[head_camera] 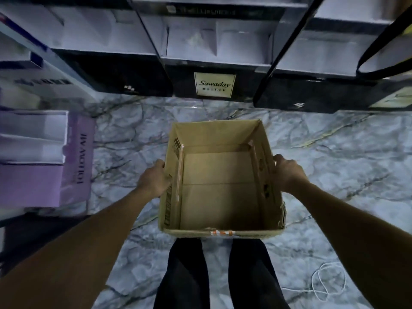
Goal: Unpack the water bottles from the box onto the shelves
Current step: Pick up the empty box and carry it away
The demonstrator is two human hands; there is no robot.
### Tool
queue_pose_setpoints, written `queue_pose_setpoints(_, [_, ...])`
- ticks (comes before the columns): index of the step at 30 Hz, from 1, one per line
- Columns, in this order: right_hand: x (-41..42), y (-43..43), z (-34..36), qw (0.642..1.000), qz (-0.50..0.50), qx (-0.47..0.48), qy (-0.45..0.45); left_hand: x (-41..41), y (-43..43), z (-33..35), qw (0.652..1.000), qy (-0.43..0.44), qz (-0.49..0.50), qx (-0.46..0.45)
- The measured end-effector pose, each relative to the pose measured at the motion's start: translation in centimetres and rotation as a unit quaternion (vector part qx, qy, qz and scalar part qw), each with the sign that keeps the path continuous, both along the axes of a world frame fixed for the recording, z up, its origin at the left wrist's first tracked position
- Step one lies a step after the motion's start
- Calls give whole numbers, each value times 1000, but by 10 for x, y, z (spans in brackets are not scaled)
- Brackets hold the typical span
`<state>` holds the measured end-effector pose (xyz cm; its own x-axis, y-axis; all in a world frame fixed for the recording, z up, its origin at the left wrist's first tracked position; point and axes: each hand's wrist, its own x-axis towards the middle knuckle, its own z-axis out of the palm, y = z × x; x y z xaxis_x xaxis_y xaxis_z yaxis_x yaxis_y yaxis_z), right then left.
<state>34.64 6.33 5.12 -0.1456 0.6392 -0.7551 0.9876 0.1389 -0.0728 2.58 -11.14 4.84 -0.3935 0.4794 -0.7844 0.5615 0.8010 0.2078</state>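
Legs [185,275]: 6 o'clock on my feed, dark-clad, side by side, running up behind the near wall of the box.
Cord [327,279]: 4 o'clock, a thin white loop lying loose on the floor, well apart from the box.
Box [214,132]: dead centre, brown cardboard, open at the top, bare cardboard showing on its bottom. I cannot tell whether it touches the floor.
Left hand [153,179]: on the box's 9 o'clock side, laid against the outside of the left wall with the thumb up at the rim, holding it; fingertips hidden from me.
Right hand [287,172]: on the 3 o'clock side, fingers curled over the top edge of the right wall, gripping it.
Floor [334,163]: grey veined marble, open room all round the box, widest toward 3 o'clock.
Purple carton [33,186]: 9 o'clock, near the left hand but apart from it.
Shelves [211,60]: 12 o'clock, dark uprights and edges, pale goods too blurred for me to name.
Label [214,84]: cream "Sawaday" card on the shelf base, straight beyond the box's far wall.
Strap [379,52]: 2 o'clock, a black loop hanging before the shelves.
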Motion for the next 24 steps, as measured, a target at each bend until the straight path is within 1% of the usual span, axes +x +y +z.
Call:
queue_pose_setpoints(3, [-2, 2, -42, 1000, 4, -1, -2, 1, 5, -41, 1000, 4, -11, 13])
queue_pose_setpoints(6, [-4, 6, -86, 1000, -11, 27, -1, 1, 16, -85, 999, 13, -20, 22])
queue_pose_setpoints(10, [-5, 17, -129, 998, -21, 59, 12, -6, 35, -126, 998, 17, -13, 53])
queue_pose_setpoints(17, [-15, 35, -172, 991, -32, 121, 53, -19, 55, -176, 992, 53, -7, 118])
queue_pose_setpoints(22, [-14, 21, -199, 989, -81, 106, 66, -4, 38, -208, 989, 69, 1, 128])
queue_pose_setpoints(24, [-11, 14, -204, 987, -96, 103, 72, 1, 32, -214, 987, 64, 24, 144])
